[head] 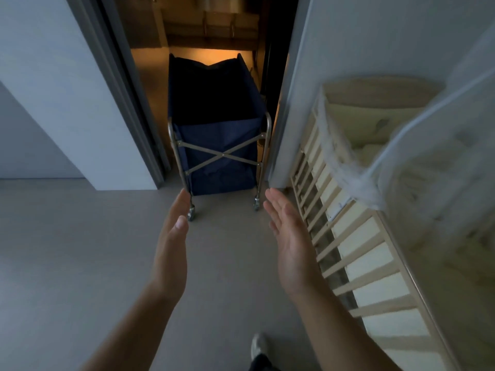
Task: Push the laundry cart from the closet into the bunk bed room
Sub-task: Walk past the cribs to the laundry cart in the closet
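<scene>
Reaching with left hand (171,245) and right hand (290,245), fingers (274,203) straight, gripping nothing, toward laundry cart (218,145) parked in the closet doorway. Risks snagging the door frame (117,89) or clipping the crib (348,236) if steered crooked.

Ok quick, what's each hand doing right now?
Left hand: open, not gripping the navy fabric laundry cart.
Right hand: open, holding nothing.

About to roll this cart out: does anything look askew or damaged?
Nothing serious. The laundry cart stands upright on its casters in the closet doorway, cross brace intact; only the bag's far rim sags in the middle.
</scene>
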Available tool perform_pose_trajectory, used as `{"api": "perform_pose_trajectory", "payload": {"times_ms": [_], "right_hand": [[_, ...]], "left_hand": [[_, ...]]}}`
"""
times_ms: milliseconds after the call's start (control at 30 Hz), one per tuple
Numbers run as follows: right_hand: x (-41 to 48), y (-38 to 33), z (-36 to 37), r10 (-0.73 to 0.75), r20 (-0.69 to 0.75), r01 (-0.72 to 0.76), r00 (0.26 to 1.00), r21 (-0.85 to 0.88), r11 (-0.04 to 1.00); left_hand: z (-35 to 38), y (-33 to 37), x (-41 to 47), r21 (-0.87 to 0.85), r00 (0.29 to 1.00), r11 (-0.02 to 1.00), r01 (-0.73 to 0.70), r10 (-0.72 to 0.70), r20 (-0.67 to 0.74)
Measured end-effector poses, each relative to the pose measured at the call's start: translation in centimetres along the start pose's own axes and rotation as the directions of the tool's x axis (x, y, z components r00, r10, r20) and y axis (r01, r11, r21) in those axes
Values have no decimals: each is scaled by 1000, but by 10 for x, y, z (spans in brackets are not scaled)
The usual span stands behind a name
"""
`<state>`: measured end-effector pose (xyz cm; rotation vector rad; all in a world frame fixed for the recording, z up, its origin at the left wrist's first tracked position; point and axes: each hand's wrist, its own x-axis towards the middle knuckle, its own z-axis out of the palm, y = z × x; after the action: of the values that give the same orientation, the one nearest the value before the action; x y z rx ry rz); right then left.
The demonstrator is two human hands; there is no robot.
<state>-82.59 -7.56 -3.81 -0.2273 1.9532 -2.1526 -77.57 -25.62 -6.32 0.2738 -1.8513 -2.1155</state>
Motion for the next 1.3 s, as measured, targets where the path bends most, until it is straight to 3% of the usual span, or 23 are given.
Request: {"api": "perform_pose_trajectory", "payload": {"times_ms": [267,367,433,567,700,800,1033,1300], "right_hand": [[142,18,-2,-2,34,4,999,-38,999],[208,30,-8,5,62,5,998,-167,986],[252,42,-12,12,79,14,997,-320,947],[342,73,-16,-41,106,99,993,-620,778],[432,97,-23,-113,160,196,981,-790,582],[502,109,-25,-144,214,254,966,-891,376],[643,146,-40,-23,230,231,973,-968,92],[798,196,-58,85,176,180,981,-983,-42]], "left_hand": [[-6,-30,132,130,1000,991,-11,13,-13],[-5,-42,190,263,998,964,44,-32,-48],[-4,-52,226,445,995,891,91,-63,-77],[-12,-80,301,829,997,553,79,-50,-62],[-29,-106,376,931,992,352,97,-112,-61],[-50,-124,441,972,992,218,86,-113,-62],[-93,-165,603,991,993,103,81,-99,-71],[-149,-243,729,995,971,-41,90,-219,-97]]}}
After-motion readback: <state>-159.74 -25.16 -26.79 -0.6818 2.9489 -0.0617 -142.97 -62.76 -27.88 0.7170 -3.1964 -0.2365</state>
